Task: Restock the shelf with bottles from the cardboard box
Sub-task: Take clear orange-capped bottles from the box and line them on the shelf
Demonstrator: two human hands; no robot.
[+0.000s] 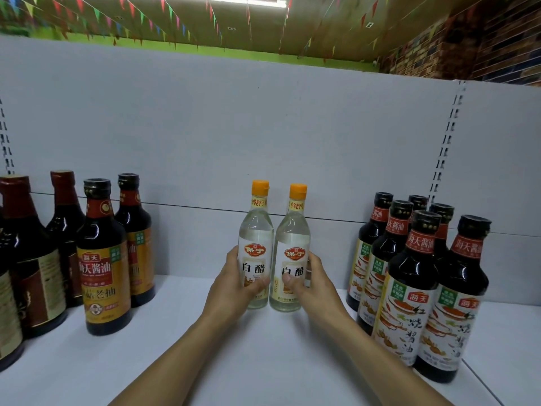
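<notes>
Fingers (234, 254) of the left hand (231, 291) curled round the left clear bottle (255, 230), thumb across the front of its white label. Fingers (315, 260) of the right hand (317, 291) clamped the same way on the right clear bottle (292, 234), thumb on the label too. Both bottles upright, side by side and touching or very nearly so, labels turned toward the camera.

Behind the clear pair, a wide pale grey back panel (234, 127), with a slotted upright (445, 148) well to the right of the pair. Under the pair, the white shelf (263, 361), stretching forward between the two forearms. Bases of the pair down at the board, though whether resting on it or held just off it cannot be told. High above the pair, strings of coloured flags (140, 16) and, up to the right, a brick wall (483, 39).

Well apart to the left of the pair, a cluster of dark bottles: a broad brown bottle (29, 259) farthest out, a yellow-label bottle (104, 273) nearer, all upright. To the right of the pair, and closer to it, several dark bottles with white labels (409, 288) and red neck bands, standing packed together.

On top of the pair, two orange caps (260, 187), level with each other.
</notes>
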